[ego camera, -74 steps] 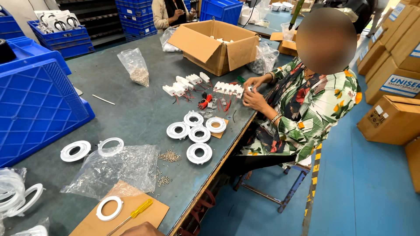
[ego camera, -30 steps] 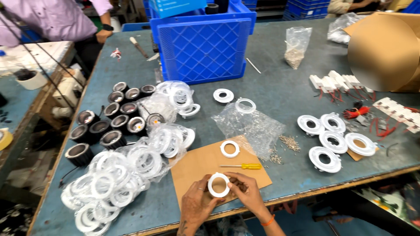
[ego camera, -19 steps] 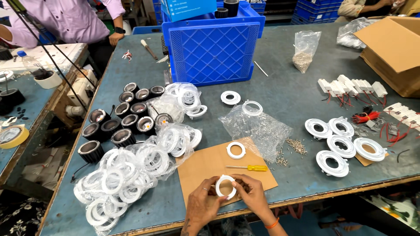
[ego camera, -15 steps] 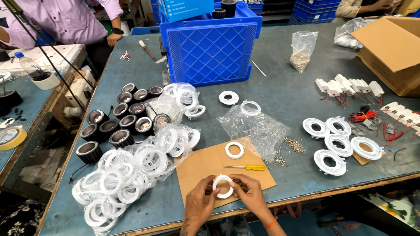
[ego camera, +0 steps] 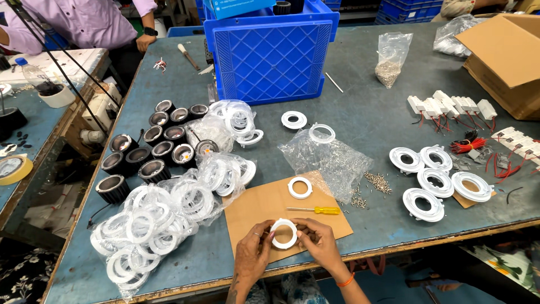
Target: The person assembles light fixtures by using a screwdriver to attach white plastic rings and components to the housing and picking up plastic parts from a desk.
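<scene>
Both hands hold one white plastic ring (ego camera: 284,233) over a sheet of brown cardboard (ego camera: 253,205) at the table's near edge. My left hand (ego camera: 252,258) grips its left rim and my right hand (ego camera: 319,242) pinches its right rim. A second white ring (ego camera: 300,187) lies on the cardboard just beyond, with a yellow-handled screwdriver (ego camera: 315,210) to its right. A heap of bagged white rings (ego camera: 157,219) spreads out to the left of my hands.
Black round lamp housings (ego camera: 152,152) stand at the left. A blue crate (ego camera: 270,53) sits at the back, a clear bag (ego camera: 332,160) and loose screws (ego camera: 376,183) at centre. White lamp frames (ego camera: 433,180), wired white parts (ego camera: 450,107) and a cardboard box (ego camera: 506,56) fill the right. Another person (ego camera: 90,22) stands far left.
The view swung from a seated co-worker down to my own hands. Since then both hands have kept hold of the white ring above the cardboard, shifting only slightly.
</scene>
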